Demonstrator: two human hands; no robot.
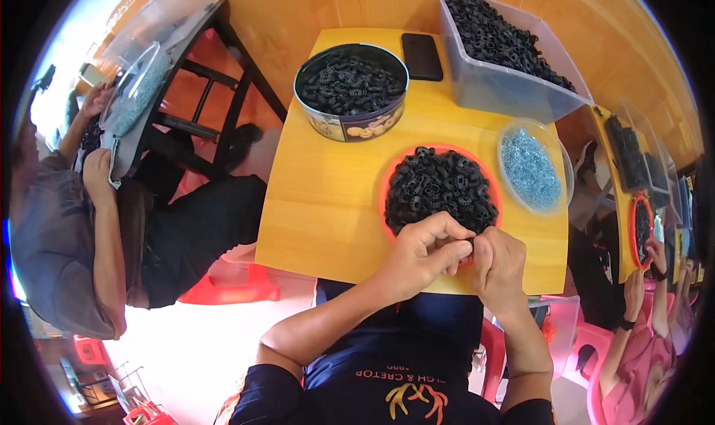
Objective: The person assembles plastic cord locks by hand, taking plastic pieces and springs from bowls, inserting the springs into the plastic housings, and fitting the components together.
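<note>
My left hand (424, 255) and my right hand (500, 267) meet at the near edge of a round red-orange plate (383, 200). Thumb and fingers of both are pinched together, almost touching. Whatever sits between the fingertips is tiny and mostly covered; I cannot make it out. Heaped on the plate are small black ring-like plastic parts (439, 187), just beyond my fingers. To the right stands a shallow clear round tub (569, 183) of small silvery-blue metal pieces (530, 168).
A round tin (346, 127) holding black parts stands at the back left of the yellow table (313, 224). Beside it lies a black phone (421, 56). A clear plastic bin (506, 97) full of black parts fills the back right. Other people work at tables on both sides.
</note>
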